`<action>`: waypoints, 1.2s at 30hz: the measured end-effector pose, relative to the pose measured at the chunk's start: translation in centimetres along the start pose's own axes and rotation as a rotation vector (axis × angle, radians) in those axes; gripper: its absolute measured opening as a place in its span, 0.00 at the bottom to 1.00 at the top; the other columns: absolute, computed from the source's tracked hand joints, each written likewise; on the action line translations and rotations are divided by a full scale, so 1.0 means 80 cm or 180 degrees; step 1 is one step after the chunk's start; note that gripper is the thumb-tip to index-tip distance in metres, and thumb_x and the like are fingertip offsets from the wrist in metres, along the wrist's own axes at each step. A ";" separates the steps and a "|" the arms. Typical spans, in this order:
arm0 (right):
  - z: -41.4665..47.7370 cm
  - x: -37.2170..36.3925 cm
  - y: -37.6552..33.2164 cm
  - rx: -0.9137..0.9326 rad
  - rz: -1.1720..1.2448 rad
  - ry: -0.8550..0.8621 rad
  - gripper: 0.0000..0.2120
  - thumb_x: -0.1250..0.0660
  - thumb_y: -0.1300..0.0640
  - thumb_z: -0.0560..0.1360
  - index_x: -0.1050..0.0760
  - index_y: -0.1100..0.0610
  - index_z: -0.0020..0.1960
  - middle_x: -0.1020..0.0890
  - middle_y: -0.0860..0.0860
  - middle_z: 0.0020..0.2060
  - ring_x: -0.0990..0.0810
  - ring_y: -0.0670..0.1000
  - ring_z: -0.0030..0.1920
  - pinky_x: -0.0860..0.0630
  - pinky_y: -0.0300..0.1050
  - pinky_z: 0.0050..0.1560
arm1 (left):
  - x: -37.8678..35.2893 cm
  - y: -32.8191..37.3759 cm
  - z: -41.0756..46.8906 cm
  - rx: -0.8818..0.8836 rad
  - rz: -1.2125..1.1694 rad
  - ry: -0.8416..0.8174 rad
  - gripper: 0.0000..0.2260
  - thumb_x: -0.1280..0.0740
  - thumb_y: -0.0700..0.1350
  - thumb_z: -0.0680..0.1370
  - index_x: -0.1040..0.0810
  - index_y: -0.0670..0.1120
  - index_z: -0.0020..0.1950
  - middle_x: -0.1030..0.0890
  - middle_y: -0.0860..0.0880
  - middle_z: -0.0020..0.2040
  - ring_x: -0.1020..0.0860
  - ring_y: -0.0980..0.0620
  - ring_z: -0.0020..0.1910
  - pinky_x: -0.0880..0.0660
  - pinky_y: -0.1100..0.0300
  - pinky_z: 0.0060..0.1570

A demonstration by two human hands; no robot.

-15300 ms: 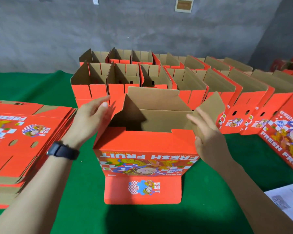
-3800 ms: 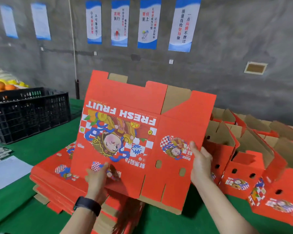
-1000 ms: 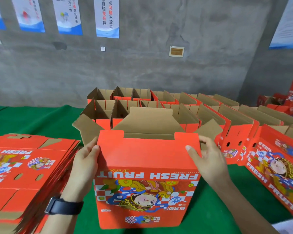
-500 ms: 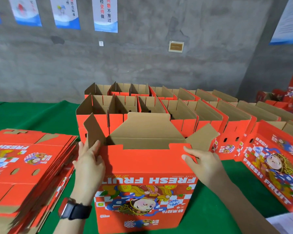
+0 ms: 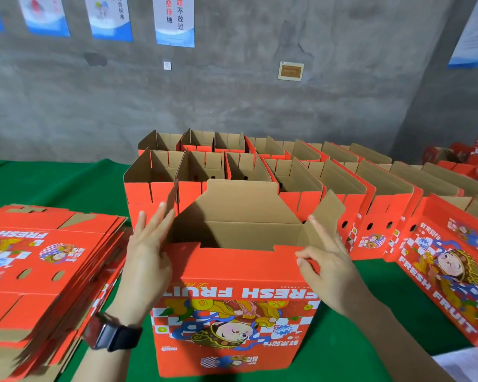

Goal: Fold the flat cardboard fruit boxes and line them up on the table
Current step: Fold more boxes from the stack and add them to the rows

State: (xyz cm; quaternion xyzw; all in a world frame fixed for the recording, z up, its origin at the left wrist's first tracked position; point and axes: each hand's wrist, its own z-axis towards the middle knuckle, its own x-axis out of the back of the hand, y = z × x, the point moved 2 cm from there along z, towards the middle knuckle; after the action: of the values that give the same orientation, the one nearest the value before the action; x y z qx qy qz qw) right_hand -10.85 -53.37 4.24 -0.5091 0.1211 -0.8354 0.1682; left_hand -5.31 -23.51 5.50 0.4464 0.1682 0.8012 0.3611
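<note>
An opened red fruit box (image 5: 232, 274) with "FRESH FRUIT" print stands upright on the green table (image 5: 53, 186) right in front of me, its top flaps up. My left hand (image 5: 146, 252) lies with straight fingers against the box's left side flap. My right hand (image 5: 329, 263) is at the box's right top corner, its index finger against the right flap and its thumb touching the front panel's edge. A stack of flat red boxes (image 5: 39, 271) lies to the left.
Two rows of folded open boxes (image 5: 260, 172) stand behind the one I hold, running off to the right. More red boxes (image 5: 447, 266) lean at the right. White paper (image 5: 469, 368) lies at the bottom right. A grey wall with posters rises behind.
The box stands lower on the table. My left hand has slid up onto the left flap with fingers straightened, and my right hand has shifted to the right flap.
</note>
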 end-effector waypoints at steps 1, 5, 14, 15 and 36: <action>0.002 0.000 -0.002 0.0054 0.0028 0.0072 0.04 0.32 0.64 0.74 0.19 0.60 0.42 0.42 0.49 0.75 0.43 0.60 0.76 0.61 0.34 0.72 | 0.001 0.001 0.001 -0.0188 -0.0087 -0.0009 0.42 0.43 0.20 0.65 0.36 0.51 0.73 0.39 0.55 0.73 0.44 0.47 0.76 0.47 0.53 0.75; 0.004 -0.002 -0.013 0.0281 0.0193 0.0246 0.08 0.32 0.69 0.72 0.18 0.59 0.44 0.37 0.52 0.73 0.46 0.60 0.76 0.56 0.53 0.75 | 0.002 0.005 -0.001 -0.0323 -0.0445 -0.0144 0.43 0.37 0.22 0.68 0.41 0.59 0.73 0.26 0.55 0.64 0.29 0.57 0.63 0.37 0.73 0.63; 0.007 0.002 -0.022 0.0657 0.0394 0.0450 0.20 0.31 0.76 0.68 0.20 0.57 0.54 0.30 0.51 0.69 0.40 0.57 0.75 0.50 0.62 0.74 | 0.007 -0.005 0.051 -0.0269 0.0177 -0.1047 0.14 0.38 0.52 0.79 0.23 0.54 0.64 0.23 0.51 0.55 0.23 0.49 0.53 0.29 0.57 0.53; 0.007 0.002 -0.022 0.0721 0.0438 0.0514 0.21 0.31 0.76 0.67 0.20 0.57 0.55 0.30 0.51 0.69 0.37 0.57 0.74 0.47 0.64 0.73 | 0.003 -0.002 0.063 -0.0268 0.0311 -0.1046 0.14 0.37 0.48 0.79 0.24 0.55 0.64 0.26 0.49 0.55 0.24 0.48 0.51 0.29 0.56 0.54; 0.094 -0.002 0.005 -0.1092 0.1703 -0.0174 0.23 0.39 0.48 0.80 0.37 0.49 0.73 0.28 0.44 0.56 0.23 0.45 0.32 0.28 0.36 0.27 | -0.024 -0.016 0.088 -0.0390 -0.0335 -0.1470 0.27 0.27 0.34 0.71 0.26 0.53 0.66 0.31 0.53 0.60 0.29 0.64 0.53 0.37 0.82 0.51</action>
State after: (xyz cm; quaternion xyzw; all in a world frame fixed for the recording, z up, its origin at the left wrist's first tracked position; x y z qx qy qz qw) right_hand -4.04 -53.92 7.35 -0.5024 0.3853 -0.7149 0.2968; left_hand 1.75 -24.41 7.43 0.5857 0.0553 0.6667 0.4576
